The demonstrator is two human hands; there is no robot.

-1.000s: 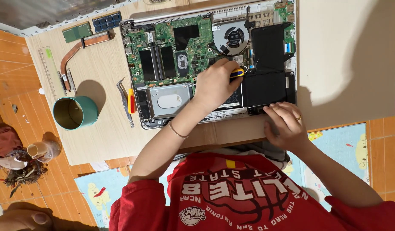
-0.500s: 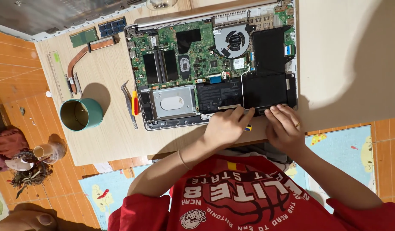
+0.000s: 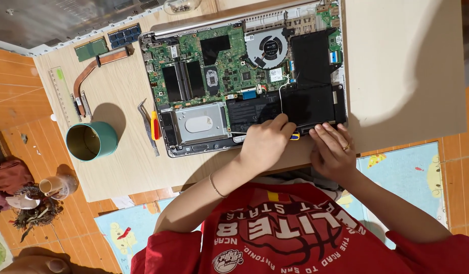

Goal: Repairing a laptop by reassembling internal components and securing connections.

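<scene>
— Wooden table [image 3: 117, 167], seen from above: how do the hands lie at the opened laptop [image 3: 244, 76]?

— Left hand [image 3: 265, 144] is curled tight around a yellow-tipped tool [image 3: 294, 136] at the laptop's near edge. Right hand [image 3: 333, 152] lies just beside it, fingers loosely bent on the battery [image 3: 305, 104], holding nothing.

— Containers?

— Green cup [image 3: 92, 141], left of the laptop, is empty.

— Tool axis?

— Only its tip shows, pointing at the right hand.

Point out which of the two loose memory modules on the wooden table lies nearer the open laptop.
The dark module with black chips, just left of the open laptop. The green module lies farther left, above the bent copper heat pipe.
</scene>
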